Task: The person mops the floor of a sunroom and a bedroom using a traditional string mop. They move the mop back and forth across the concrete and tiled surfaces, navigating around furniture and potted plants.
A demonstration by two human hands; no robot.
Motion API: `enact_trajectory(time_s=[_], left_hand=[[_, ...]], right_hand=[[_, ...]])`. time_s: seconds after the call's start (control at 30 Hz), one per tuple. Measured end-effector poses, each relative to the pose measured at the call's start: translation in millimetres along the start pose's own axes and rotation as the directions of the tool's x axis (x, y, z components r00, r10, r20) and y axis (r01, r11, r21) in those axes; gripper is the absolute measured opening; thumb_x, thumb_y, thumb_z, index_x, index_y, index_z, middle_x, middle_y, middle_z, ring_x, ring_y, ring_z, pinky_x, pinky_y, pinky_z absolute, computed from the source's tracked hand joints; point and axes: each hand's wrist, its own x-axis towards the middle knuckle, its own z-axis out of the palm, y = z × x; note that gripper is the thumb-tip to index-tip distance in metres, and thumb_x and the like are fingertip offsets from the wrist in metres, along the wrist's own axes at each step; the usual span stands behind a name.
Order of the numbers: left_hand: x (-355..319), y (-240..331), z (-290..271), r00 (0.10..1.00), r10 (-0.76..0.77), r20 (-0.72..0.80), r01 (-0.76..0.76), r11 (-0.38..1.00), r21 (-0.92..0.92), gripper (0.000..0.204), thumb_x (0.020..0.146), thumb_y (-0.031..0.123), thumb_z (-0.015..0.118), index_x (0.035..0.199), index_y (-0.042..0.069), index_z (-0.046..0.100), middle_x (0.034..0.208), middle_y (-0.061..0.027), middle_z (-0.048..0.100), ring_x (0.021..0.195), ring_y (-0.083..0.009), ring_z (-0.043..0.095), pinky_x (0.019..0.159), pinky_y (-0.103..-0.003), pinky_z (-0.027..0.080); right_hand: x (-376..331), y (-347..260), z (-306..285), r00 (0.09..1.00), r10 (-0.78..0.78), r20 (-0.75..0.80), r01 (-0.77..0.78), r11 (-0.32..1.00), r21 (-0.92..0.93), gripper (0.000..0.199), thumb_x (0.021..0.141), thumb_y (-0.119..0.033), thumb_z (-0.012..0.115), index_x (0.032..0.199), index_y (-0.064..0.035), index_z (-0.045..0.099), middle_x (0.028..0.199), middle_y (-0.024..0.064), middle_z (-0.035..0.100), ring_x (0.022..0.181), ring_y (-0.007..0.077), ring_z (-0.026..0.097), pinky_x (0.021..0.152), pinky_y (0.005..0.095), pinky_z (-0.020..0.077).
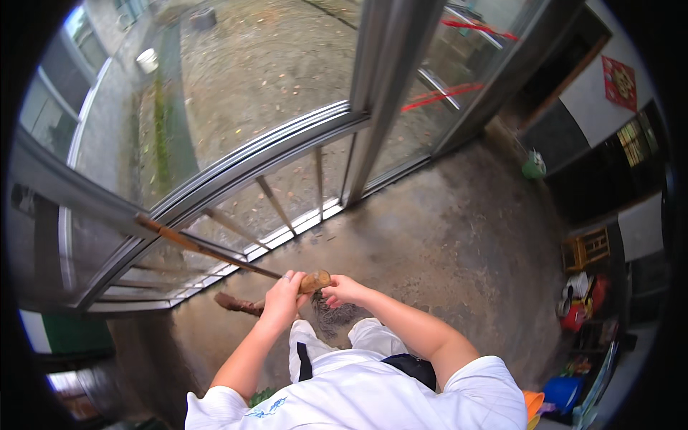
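We see smooth, faintly glossy metal in the door frame point(387, 86) and shiny glass in its panes point(251, 64). We note matt, patchy, concrete-like floor point(444, 236); worn, wood-looking handle point(316, 281); matt cloth shirt point(358, 394); shaggy, fibrous bundle point(337, 317). The stool point(592, 247) looks wooden, smooth.

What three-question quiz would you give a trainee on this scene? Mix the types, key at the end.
1. True or false: the left hand is empty.
2. What colour is the bucket outdoors? A) red B) white C) black
3. Fill in: the wooden chair stands toward the picture's ____ edge.

Key: 1. False, it grips a long brown stick. 2. B. 3. Right.
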Motion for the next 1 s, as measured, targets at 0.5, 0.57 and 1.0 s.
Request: enact_trajectory(time_s=[0.5,0.57,1.0], left_hand=[[136.7,389.0,276.7,0.503,0.697,0.51,-0.507,0.717,-0.479,0.036,0.074,0.004,0.061,0.107,0.011,0.047,0.099,-0.0136,0.052,0.09,-0.0344,0.055,0.074,-0.04,0.046],[159.3,412.7,299.8,0.415,0.674,0.612,-0.458,0.735,-0.499,0.042,0.071,-0.002,0.059,0.108,0.015,0.049,0.106,-0.0141,0.05,0.095,-0.0352,0.053,0.078,-0.039,0.046],[423.0,562.4,395.0,0.344,0.777,0.527,-0.408,0.629,-0.662,0.049,0.075,0.041,0.069,0.11,0.01,0.053,0.117,-0.0146,0.047,0.102,-0.0326,0.052,0.089,-0.038,0.044]], right_hand=[[-280.0,208.1,-311.8,0.992,0.0,-0.13,0.122,0.346,0.93,0.037,0.087,-0.041,0.052,0.108,-0.0108,0.056,0.103,0.0067,0.061,0.092,0.0178,0.059,0.077,0.0334,0.0491],[-267.7,239.7,-338.9,0.935,0.041,-0.353,0.335,0.23,0.914,0.036,0.087,-0.044,0.053,0.1,-0.0108,0.059,0.097,0.0051,0.062,0.084,0.0167,0.061,0.071,0.0331,0.0507],[-245.3,220.9,-666.1,0.587,0.414,-0.696,0.679,0.217,0.701,0.018,0.077,-0.019,0.061,0.082,-0.0027,0.053,0.071,0.0039,0.054,0.059,0.0161,0.055,0.048,0.0295,0.0436]])
